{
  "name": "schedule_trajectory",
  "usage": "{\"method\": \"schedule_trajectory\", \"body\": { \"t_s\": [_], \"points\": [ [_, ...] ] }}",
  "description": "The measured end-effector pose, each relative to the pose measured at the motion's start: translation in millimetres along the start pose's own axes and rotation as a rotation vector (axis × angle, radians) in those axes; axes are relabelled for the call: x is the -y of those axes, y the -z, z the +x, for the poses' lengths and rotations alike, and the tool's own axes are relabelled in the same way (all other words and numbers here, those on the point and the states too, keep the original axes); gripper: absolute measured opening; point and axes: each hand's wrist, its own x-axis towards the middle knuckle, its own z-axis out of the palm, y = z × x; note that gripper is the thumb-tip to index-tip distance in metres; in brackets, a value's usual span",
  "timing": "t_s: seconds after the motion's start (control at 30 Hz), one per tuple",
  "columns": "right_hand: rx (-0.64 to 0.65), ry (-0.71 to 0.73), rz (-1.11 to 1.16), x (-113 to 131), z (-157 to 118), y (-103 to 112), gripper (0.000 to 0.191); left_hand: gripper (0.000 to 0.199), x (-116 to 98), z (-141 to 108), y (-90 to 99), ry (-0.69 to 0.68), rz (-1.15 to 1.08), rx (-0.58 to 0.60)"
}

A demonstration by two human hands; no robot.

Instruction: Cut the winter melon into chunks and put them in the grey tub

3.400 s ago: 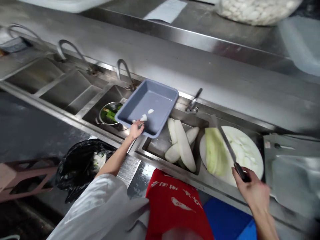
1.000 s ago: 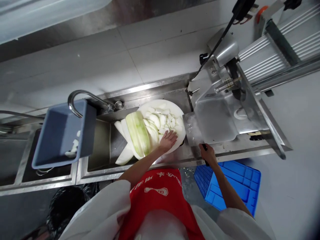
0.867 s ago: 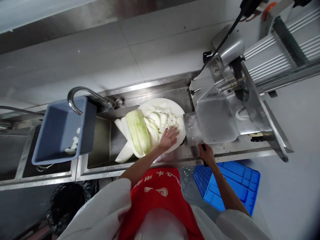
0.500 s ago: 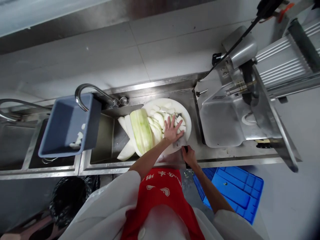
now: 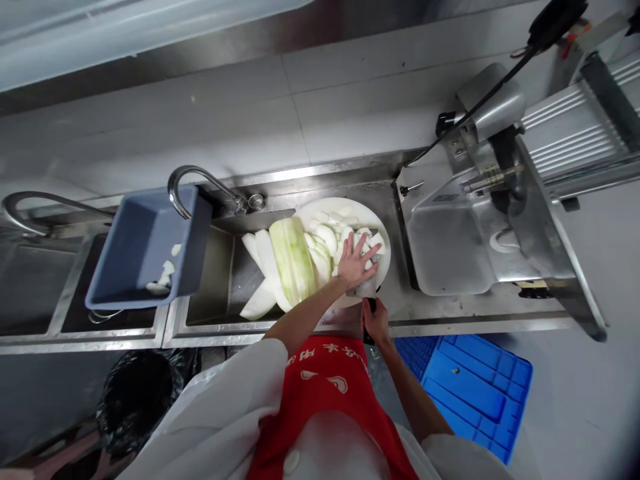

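The left hand [image 5: 353, 267] is pressing down, open with fingers spread, on chopped white pieces [image 5: 345, 235]. Just below it, the right hand [image 5: 376, 321] is gripping the black handle of a broad-bladed knife [image 5: 365, 288], whose blade is lying partly under the left hand. The pieces are looking moist, smooth and pale, some curved slices, others blocky chunks. Left of the left hand, a thick pale-green gourd piece [image 5: 293, 260] is showing lengthwise facets; beyond it, long white gourd pieces [image 5: 263, 300] are crossing over the sink [image 5: 210, 283].

Below the hands, a red apron [image 5: 325, 390] is bearing white characters and an emblem, folded and too unclear to read. Up and right of the hands, a small label [image 5: 493, 177] on the metal slicer [image 5: 450, 253] is showing print too small to read.

Under the hands, a round white board [image 5: 373, 212] is resting on the steel counter [image 5: 425, 311]. Far left of them, a blue-grey tub [image 5: 143, 230] is holding a few white bits [image 5: 165, 273] beside a curved faucet [image 5: 200, 171]. Grey-white wall tiles [image 5: 250, 110] are rising behind; a blue crate [image 5: 475, 387] is sitting low right, a black-bagged bin [image 5: 135, 387] low left.
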Motion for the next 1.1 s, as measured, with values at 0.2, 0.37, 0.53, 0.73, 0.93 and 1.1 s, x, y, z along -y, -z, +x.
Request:
{"method": "schedule_trajectory", "body": {
  "t_s": [0.2,0.37,0.53,0.73,0.93,1.1],
  "points": [
    [-0.067,0.026,-0.01,23,-22,3,0.051,0.057,-16,9,12.5,-0.07,-0.036,-0.074],
    [-0.118,0.11,-0.177,54,-43,-15,0.048,0.058,-12,5,71.4,-0.037,-0.006,-0.044],
    [0.019,0.18,-0.183,98,-65,-85,0.047,0.061,43,-27,167.6,0.063,0.073,-0.081],
    [0.316,0.217,-0.158,146,-84,-249,0.044,0.062,182,-116,291.9,0.273,0.192,-0.233],
    [0.639,0.333,-0.295,205,-100,-444,0.029,0.065,364,-234,377.2,0.585,0.183,-0.398],
    [0.647,0.371,-0.473,229,-91,-538,0.029,0.06,480,-319,387.9,0.947,-0.014,-0.375]
  ]
}}
